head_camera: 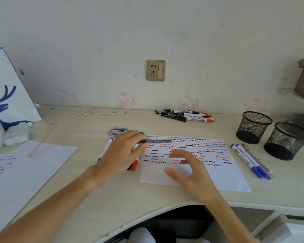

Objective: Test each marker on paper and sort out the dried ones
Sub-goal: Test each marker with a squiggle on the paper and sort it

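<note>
Markers lie in groups across the pale counter (165,195): some (105,149) under the left hand (123,155), which pinches a blurred dark marker (156,141) over the scribbled paper (223,174); the right hand (188,171) hovers with fingers loosely spread, holding nothing. Black and red ones (186,116) sit by the wall, blue ones (251,160) further right, beside two mesh cups (270,134) that look empty.

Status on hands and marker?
Left hand grips black marker over test paper. Right hand open, hovering above paper. Nothing in the way.
</note>
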